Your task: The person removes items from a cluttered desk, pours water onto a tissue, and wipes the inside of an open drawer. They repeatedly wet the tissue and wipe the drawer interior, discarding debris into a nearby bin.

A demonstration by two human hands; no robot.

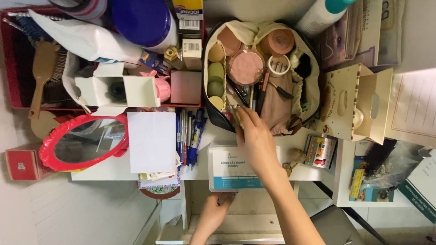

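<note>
My right hand (255, 138) reaches forward over the desk to the front edge of an open makeup bag (305, 90), its fingertips pinched on a thin stick-like item (235, 113) at the bag's rim. The bag holds round compacts, a pink lidded jar (245, 66), sponges and brushes. My left hand (213, 213) is lower, below the desk edge, with its fingers at the underside of a clear box with a blue and white label (229, 170); whether it grips the box I cannot tell.
A red-framed mirror (81, 141), a white notepad (151, 141) and a bunch of pens (190, 134) lie left of the box. A red tray (13, 59) at back left holds a hairbrush, bottles and small cartons. A wooden tissue box (354, 103) stands right.
</note>
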